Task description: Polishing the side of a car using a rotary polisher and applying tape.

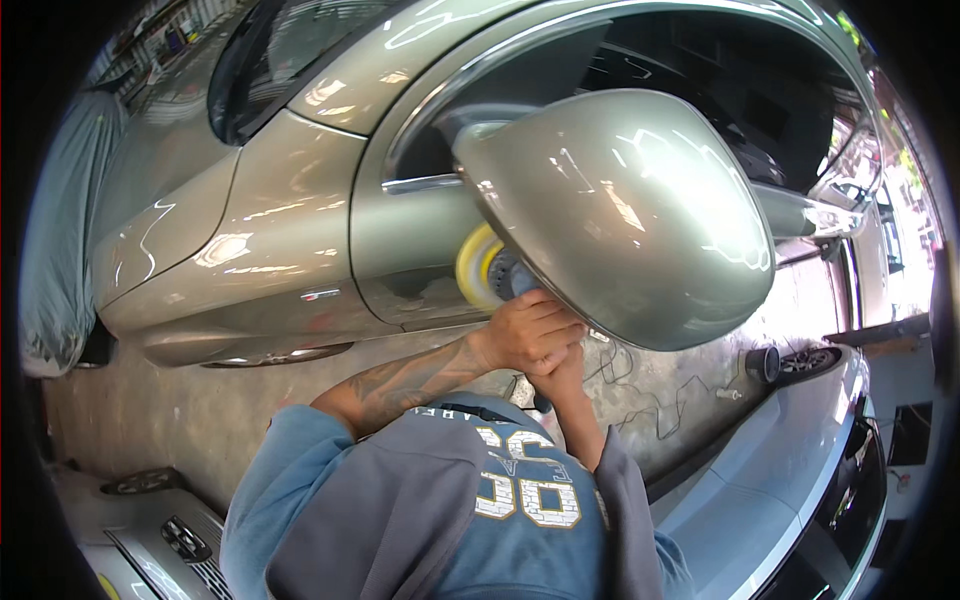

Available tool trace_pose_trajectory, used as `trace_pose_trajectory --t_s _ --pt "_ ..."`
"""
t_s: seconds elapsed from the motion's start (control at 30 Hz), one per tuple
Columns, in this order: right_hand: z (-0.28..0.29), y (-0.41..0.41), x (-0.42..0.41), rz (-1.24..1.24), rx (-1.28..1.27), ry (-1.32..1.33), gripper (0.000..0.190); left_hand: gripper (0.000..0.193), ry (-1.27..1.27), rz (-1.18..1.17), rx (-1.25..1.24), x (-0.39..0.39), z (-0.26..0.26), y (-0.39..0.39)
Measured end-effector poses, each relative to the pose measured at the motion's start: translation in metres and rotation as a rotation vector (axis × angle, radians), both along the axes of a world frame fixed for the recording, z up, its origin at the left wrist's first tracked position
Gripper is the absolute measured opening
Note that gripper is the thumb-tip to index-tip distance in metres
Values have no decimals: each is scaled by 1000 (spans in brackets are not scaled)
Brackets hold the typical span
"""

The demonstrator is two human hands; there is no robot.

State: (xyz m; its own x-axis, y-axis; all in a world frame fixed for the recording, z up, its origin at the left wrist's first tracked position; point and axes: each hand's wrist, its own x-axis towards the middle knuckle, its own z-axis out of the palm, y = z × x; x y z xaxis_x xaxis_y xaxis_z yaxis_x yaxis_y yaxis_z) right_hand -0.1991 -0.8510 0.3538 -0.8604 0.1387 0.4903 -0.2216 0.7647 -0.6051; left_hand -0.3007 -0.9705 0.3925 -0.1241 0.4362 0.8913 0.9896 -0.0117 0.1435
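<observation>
A polisher (pixel 517 279) with a round yellow pad (pixel 474 266) is held at the lower door panel (pixel 420 225) of a beige-green car, beneath its side mirror (pixel 637 217). The mirror hides part of the tool. The pad looks blurred at its rim; whether it touches the paint cannot be told. My left hand (pixel 531 334), at the end of a tattooed forearm, is closed around the tool's body close to the pad. Just below it, my right hand (pixel 561 375) is closed on the tool's handle, its fingers partly hidden. The handle's dark end shows beneath my hands.
Cables (pixel 660 409) lie on the concrete floor (pixel 262 405) at the right, near a dark round container (pixel 762 364). A light-blue car (pixel 765 480) stands behind at right, a silver car (pixel 150 532) at lower left. A grey-covered vehicle (pixel 64 225) is at far left.
</observation>
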Motion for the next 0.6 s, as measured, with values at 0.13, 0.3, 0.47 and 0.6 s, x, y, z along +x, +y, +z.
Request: trace_pose_trajectory --t_s 0.13,0.3,0.47,0.6 --pt "-12 18 2 38 -74 -92 35 29 39 34 -6 0 -7 10" --pt "-6 60 -1 165 13 -103 48 34 45 111 -8 5 -16 21" --pt "23 98 -15 262 469 -326 63 38 123 395 60 13 -15 9" --pt "87 60 -45 372 819 -160 85 31 54 580 153 9 -8 -10"
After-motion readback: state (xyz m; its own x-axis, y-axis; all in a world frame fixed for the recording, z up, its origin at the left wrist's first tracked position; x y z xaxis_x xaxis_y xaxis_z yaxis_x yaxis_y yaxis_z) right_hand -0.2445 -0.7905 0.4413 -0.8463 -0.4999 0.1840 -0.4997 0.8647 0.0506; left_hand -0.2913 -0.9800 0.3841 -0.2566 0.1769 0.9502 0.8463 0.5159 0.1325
